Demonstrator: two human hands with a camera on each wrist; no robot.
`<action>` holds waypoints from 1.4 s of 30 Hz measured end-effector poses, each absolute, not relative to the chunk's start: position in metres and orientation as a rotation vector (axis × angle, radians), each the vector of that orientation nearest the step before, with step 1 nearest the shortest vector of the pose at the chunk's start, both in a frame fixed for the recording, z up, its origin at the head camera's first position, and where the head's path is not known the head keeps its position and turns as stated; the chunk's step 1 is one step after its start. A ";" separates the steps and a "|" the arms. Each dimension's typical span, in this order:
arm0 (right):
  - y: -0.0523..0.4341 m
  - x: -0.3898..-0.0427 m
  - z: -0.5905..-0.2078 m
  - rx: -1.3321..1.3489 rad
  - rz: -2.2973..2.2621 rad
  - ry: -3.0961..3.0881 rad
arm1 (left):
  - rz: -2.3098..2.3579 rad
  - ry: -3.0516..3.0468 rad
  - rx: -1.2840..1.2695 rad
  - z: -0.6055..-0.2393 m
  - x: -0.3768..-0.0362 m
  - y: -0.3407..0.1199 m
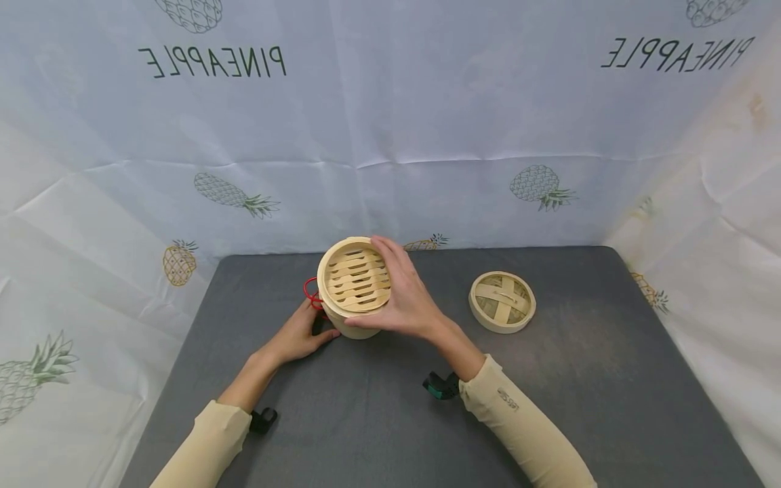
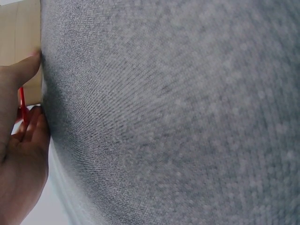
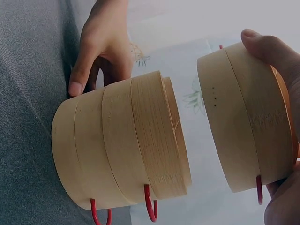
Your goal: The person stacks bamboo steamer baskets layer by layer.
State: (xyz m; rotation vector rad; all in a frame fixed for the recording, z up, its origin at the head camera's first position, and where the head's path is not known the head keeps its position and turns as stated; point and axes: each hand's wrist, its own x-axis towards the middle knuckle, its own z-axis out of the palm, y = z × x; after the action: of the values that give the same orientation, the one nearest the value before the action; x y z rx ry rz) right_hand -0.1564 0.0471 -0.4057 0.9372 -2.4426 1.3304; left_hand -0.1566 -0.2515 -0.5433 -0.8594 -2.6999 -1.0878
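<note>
My right hand (image 1: 410, 298) grips a round bamboo steamer basket (image 1: 355, 276) by its side, thumb and fingers on opposite sides of the rim. In the right wrist view a gap separates this raised basket (image 3: 239, 122) from a stack of bamboo steamer baskets (image 3: 110, 145) with red loop handles. The stack stands on the table, mostly hidden in the head view. Around the base of the stack my left hand (image 1: 300, 337) holds on, its thumb against the lowest basket; the fingertips are partly hidden beside a red handle (image 2: 23, 105).
A woven bamboo lid (image 1: 503, 302) lies on the dark grey table (image 1: 390, 420), to the right of the stack. Behind the table hangs a pale cloth (image 1: 427, 122) printed with pineapples. Each wrist carries a small black device (image 1: 442, 385).
</note>
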 end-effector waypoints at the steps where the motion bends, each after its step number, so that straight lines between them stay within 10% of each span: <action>1: 0.047 -0.156 -0.405 0.937 1.329 -2.447 | -1.098 -2.694 -0.862 -0.544 -0.157 -0.252; 42: 0.026 -0.173 -0.425 0.879 1.318 -2.584 | -1.117 -2.733 -0.829 -0.547 -0.159 -0.252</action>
State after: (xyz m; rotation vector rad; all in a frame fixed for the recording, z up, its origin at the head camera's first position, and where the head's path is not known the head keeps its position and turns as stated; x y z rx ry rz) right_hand -0.1732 0.0263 -0.4248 0.8788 -2.5837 1.3177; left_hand -0.1586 -0.2515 -0.5465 -0.8288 -2.7330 -1.1168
